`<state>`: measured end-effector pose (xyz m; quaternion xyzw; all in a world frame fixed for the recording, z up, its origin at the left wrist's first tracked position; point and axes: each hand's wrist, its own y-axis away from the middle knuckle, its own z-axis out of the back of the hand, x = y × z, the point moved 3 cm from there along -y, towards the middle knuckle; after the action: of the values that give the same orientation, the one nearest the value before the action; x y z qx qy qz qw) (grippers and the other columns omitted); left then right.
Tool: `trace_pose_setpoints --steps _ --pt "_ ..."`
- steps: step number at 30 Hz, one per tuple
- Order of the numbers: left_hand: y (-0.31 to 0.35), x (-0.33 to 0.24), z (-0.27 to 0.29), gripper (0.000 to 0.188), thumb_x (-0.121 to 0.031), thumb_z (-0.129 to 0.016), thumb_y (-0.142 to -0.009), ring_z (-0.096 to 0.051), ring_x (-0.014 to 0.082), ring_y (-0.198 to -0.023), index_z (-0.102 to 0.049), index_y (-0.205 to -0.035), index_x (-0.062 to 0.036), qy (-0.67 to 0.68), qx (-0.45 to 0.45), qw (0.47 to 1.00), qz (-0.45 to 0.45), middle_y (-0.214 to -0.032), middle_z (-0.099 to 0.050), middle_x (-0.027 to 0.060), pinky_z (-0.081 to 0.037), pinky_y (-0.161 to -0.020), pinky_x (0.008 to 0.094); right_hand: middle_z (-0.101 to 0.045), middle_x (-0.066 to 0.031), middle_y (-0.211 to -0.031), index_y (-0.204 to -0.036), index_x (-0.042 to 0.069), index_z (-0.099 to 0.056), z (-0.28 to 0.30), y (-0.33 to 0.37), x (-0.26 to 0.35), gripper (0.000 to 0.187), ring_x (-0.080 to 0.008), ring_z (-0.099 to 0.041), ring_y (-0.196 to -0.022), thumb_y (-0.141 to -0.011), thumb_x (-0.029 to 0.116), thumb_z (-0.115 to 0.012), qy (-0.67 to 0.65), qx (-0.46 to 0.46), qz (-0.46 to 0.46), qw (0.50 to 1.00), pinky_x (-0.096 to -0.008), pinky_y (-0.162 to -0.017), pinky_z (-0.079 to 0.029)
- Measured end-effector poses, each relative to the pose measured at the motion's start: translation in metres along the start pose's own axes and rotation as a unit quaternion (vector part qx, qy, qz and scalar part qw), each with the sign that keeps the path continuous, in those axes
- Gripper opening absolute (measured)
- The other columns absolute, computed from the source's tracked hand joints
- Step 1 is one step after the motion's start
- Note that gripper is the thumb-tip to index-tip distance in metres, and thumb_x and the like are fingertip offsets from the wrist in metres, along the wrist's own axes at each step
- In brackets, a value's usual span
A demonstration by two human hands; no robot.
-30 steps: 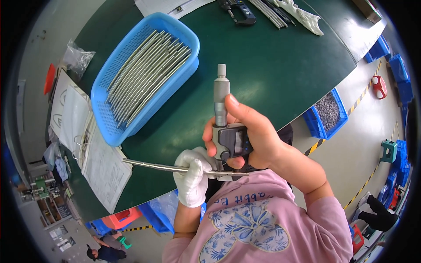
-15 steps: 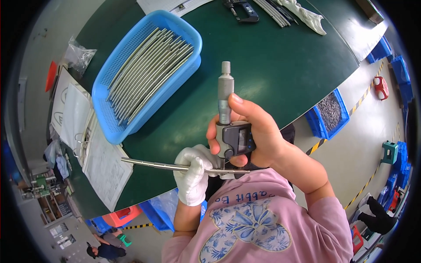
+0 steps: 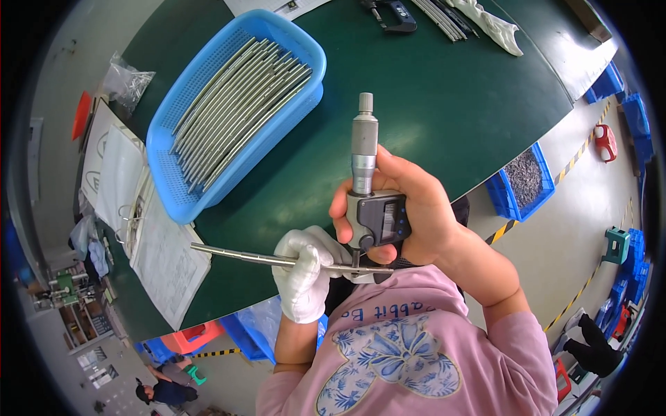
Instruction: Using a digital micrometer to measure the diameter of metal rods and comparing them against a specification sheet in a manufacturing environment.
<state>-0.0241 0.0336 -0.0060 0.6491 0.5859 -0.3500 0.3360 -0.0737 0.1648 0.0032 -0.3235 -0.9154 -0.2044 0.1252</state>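
Observation:
My left hand (image 3: 302,274), in a white glove, is closed around a thin metal rod (image 3: 236,256) that lies roughly level and sticks out on both sides. My bare right hand (image 3: 423,215) grips a digital micrometer (image 3: 374,218) with its thimble pointing away from me. The rod's right end passes through the micrometer's jaws, close to my body. Whether both jaw faces touch the rod I cannot tell. Beyond my left hand, a blue plastic basket (image 3: 166,182) holds many similar metal rods (image 3: 239,114), laid side by side.
A ring binder with paper sheets (image 3: 166,267) lies at the table's left, near a clear plastic bag (image 3: 127,82). At the far edge are a second micrometer (image 3: 397,17), several rods (image 3: 438,17) and a white glove (image 3: 494,28). A blue crate (image 3: 520,182) stands right of the green table (image 3: 444,104).
The micrometer and my right hand have shifted slightly to the right. My thumb now sits a little higher beside the thimble. The rod stays in my left hand and between the jaws.

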Motion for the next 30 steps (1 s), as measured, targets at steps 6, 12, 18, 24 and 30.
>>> trace_pose_setpoints --steps 6,12,18,24,30 --pt "-0.0002 0.0004 0.0011 0.025 -0.020 -0.050 -0.084 -0.047 0.0178 -0.051 -0.045 -0.069 -0.0013 0.008 0.011 1.000 -0.003 -0.063 -0.047 0.0123 -0.041 -0.048 0.0284 -0.056 -0.0176 -0.070 -0.085 -0.004 -0.053 -0.0015 0.0001 0.0013 0.063 -0.0144 -0.044 -0.039 -0.082 0.054 -0.029 -0.012 -0.013 0.006 1.000 -0.0201 -0.032 -0.036" --pt "0.0006 0.0007 -0.0010 0.025 -0.020 -0.050 -0.084 -0.046 0.0179 -0.049 -0.045 -0.069 -0.0013 0.005 0.014 1.000 -0.004 -0.062 -0.046 0.0117 -0.041 -0.047 0.0286 -0.057 -0.0114 -0.065 -0.079 0.000 -0.054 -0.0019 0.0026 0.0011 0.055 -0.0111 -0.047 -0.043 -0.081 0.052 -0.038 0.026 -0.006 0.011 1.000 -0.0211 -0.034 -0.034" --pt "0.0010 0.0014 0.0004 0.025 -0.021 -0.050 -0.084 -0.046 0.0180 -0.049 -0.045 -0.070 -0.0012 0.005 0.010 1.000 -0.007 -0.062 -0.046 0.0117 -0.040 -0.046 0.0284 -0.057 -0.0110 -0.065 -0.079 0.000 -0.054 -0.0033 0.0031 0.0008 0.055 -0.0111 -0.046 -0.042 -0.081 0.053 -0.037 0.028 -0.001 0.017 0.999 -0.0208 -0.034 -0.034" --pt "0.0012 -0.0014 -0.0020 0.025 -0.021 -0.050 -0.084 -0.047 0.0181 -0.050 -0.046 -0.070 -0.0012 0.007 0.006 1.000 -0.013 -0.062 -0.046 0.0117 -0.040 -0.045 0.0273 -0.056 -0.0157 -0.067 -0.083 -0.003 -0.055 -0.0031 0.0007 -0.0007 0.066 -0.0137 -0.044 -0.038 -0.082 0.057 -0.027 0.036 -0.007 0.011 0.999 -0.0197 -0.032 -0.035" --pt "0.0009 -0.0011 0.0037 0.024 -0.020 -0.049 -0.085 -0.049 0.0188 -0.051 -0.046 -0.070 -0.0012 0.014 0.024 1.000 -0.009 -0.063 -0.047 0.0121 -0.041 -0.046 0.0279 -0.056 -0.0167 -0.068 -0.085 -0.004 -0.054 -0.0013 0.0017 -0.0003 0.066 -0.0139 -0.045 -0.040 -0.082 0.056 -0.026 0.009 -0.010 -0.002 1.000 -0.0206 -0.031 -0.035"
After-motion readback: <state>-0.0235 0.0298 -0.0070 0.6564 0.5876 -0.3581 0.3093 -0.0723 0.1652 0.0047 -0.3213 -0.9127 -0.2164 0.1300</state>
